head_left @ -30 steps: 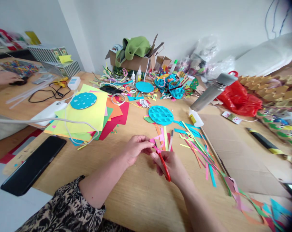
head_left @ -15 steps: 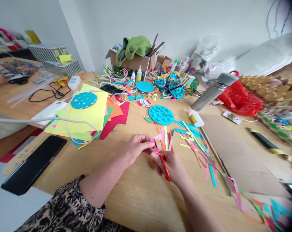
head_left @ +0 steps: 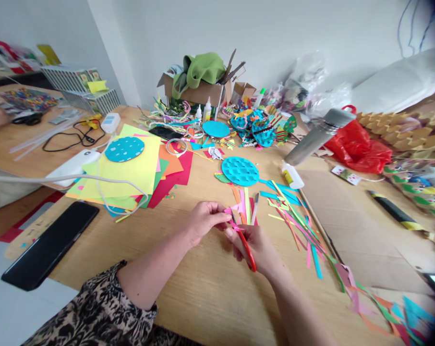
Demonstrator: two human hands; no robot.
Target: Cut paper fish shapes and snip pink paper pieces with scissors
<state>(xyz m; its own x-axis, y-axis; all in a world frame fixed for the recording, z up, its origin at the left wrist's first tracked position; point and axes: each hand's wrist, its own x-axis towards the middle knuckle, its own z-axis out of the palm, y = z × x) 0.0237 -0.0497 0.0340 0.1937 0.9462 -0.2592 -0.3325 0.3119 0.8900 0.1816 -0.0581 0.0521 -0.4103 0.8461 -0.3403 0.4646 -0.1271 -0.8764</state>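
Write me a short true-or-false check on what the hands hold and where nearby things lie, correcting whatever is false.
1. The right hand holds scissors. True.
2. The left hand holds a pen. False: it pinches pink paper; the pen lies on the table.
3. A spotted blue oval lies on yellow paper. True.
4. The red bag is left of the flask in the picture. False: it is to the right.
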